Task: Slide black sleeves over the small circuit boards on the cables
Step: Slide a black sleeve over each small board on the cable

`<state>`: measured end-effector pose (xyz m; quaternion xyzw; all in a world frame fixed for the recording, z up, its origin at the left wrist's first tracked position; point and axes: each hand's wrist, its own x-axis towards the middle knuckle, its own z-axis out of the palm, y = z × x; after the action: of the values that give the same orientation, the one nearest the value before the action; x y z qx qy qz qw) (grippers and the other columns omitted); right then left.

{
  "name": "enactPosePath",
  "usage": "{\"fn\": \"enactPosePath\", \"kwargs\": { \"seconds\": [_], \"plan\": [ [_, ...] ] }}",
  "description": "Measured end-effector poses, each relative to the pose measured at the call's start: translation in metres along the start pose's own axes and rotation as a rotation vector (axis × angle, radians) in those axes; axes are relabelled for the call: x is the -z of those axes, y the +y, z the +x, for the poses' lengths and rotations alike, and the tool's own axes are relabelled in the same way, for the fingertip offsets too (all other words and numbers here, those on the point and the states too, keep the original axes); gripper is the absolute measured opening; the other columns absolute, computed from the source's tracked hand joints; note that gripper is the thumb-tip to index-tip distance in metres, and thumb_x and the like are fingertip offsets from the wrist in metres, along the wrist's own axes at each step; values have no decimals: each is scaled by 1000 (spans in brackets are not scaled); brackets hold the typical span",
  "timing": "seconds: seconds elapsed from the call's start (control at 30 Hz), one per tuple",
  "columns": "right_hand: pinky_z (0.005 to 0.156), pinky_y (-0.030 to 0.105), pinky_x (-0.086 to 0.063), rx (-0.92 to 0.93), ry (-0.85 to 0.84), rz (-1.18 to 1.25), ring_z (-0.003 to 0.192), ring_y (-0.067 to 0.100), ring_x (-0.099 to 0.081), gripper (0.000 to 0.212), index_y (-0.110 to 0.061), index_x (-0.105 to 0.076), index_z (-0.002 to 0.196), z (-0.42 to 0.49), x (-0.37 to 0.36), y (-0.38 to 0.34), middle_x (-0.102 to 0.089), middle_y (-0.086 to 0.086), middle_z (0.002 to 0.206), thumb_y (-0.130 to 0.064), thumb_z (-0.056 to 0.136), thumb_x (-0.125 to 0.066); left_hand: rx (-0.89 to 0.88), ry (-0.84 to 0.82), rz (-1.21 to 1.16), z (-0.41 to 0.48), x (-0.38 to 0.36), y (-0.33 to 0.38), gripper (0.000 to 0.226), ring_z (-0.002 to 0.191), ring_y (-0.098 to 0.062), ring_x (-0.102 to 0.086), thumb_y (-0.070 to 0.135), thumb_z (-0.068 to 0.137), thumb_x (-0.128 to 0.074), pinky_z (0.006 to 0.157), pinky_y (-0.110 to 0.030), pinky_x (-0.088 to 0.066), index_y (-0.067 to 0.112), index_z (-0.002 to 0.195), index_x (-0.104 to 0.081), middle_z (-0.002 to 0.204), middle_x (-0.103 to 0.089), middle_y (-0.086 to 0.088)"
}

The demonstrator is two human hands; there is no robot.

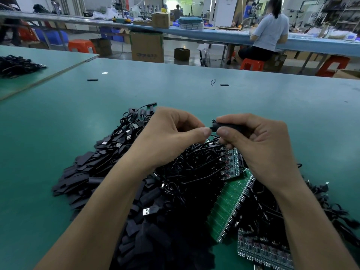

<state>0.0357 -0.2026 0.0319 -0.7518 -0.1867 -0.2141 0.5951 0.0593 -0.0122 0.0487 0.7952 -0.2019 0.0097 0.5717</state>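
My right hand (259,141) pinches a black sleeve (227,126) between thumb and forefinger, just above the pile. My left hand (167,133) has its fingers curled, and its thumb tip meets the sleeve's left end, where a thin black cable (212,135) comes out. Whether a small board is inside the sleeve is hidden. Below both hands lies a heap of black cables with USB plugs (148,211). Loose flat black sleeves (81,176) are piled at its left. Green circuit-board panels (231,199) lie at the right under my right wrist.
The green table (194,94) stretches ahead, with two stray sleeves (92,80) and a wire scrap (213,82) on it. Another black cable pile (17,65) sits far left on a neighbouring table. A person sits on a red stool at a far bench.
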Motion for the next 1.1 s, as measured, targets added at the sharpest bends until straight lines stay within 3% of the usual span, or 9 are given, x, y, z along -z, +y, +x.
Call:
{"fn": "enactPosePath", "kwargs": {
  "seconds": [0.2, 0.43, 0.57, 0.67, 0.87, 1.1],
  "plan": [
    [62, 19, -54, -23, 39, 54, 63, 14, -69, 20, -22, -75, 90, 1, -3, 3, -75, 1, 74, -2, 86, -74, 22, 8, -43, -1, -2, 0, 10, 53, -4, -51, 20, 86, -76, 54, -19, -41, 15, 77, -75, 70, -74, -3],
    [63, 17, -54, -38, 17, 39, 66, 9, -70, 25, -24, -74, 97, 0, -5, -3, -77, -7, 82, -5, 82, -77, 21, -9, -5, 0, -2, 0, 11, 56, -4, -55, 18, 89, -72, 54, -17, -43, 16, 80, -77, 72, -75, 0],
    [64, 16, -56, -43, 192, -39, 69, 8, -73, 35, -33, -67, 107, -1, -4, -3, -77, -10, 83, -18, 79, -82, 39, -4, -27, 0, -5, 0, 11, 56, -3, -59, 18, 91, -71, 53, -15, -45, 16, 82, -77, 74, -76, 2],
    [63, 16, -55, -49, 332, -6, 68, 8, -73, 26, -27, -70, 102, 1, -5, -2, -76, -10, 80, -18, 80, -82, 39, 37, -62, -1, -9, 0, 10, 55, -3, -61, 17, 91, -72, 52, -13, -46, 16, 82, -77, 73, -76, 2],
    [71, 21, -59, -40, 322, -6, 74, 10, -75, 31, -18, -72, 112, -1, -12, 0, -77, -12, 85, -15, 83, -80, 5, 84, -81, -1, -12, -1, 7, 56, -5, -66, 13, 90, -73, 56, -17, -52, 11, 84, -76, 72, -76, 2],
    [68, 20, -58, -14, 304, 34, 68, 11, -74, 28, -25, -70, 110, -2, -16, -5, -77, -10, 82, -12, 85, -77, 11, 69, -57, 0, -16, -4, 8, 59, -8, -69, 11, 91, -71, 60, -25, -56, 13, 85, -76, 73, -76, -3]
  ]
}}
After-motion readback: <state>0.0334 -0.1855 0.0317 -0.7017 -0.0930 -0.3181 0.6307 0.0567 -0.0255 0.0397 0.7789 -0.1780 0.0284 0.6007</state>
